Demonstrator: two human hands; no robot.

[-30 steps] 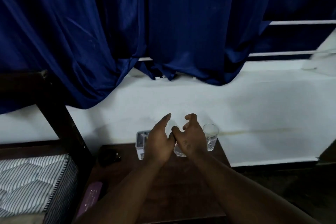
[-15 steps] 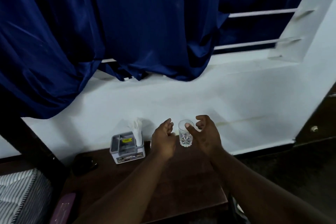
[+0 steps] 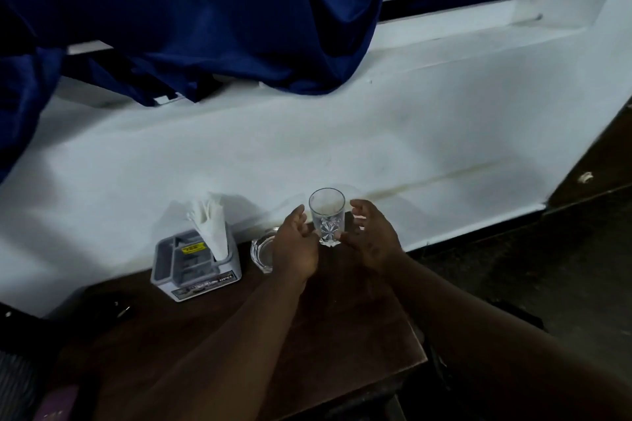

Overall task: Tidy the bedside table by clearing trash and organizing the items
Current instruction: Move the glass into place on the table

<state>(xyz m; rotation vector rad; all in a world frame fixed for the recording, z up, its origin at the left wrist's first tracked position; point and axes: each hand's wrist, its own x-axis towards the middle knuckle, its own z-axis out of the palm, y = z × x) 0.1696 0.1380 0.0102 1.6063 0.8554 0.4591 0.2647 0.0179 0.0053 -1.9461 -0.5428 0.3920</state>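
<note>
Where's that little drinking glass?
In the head view the drinking glass stands near centre, at the back edge of the bedside table by the white wall, between the left hand and right hand; a glass ashtray sits to its left.

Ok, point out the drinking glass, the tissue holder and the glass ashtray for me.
drinking glass [image 3: 326, 214]: head view, on its clear side wall.
tissue holder [image 3: 201, 285]: head view, on its grey front wall.
glass ashtray [image 3: 261, 249]: head view, on its visible left rim.

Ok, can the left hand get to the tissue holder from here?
Probably yes. The left hand is beside the glass; the tissue holder stands further left. Only the low ashtray lies between them, likely easy to pass over.
</note>
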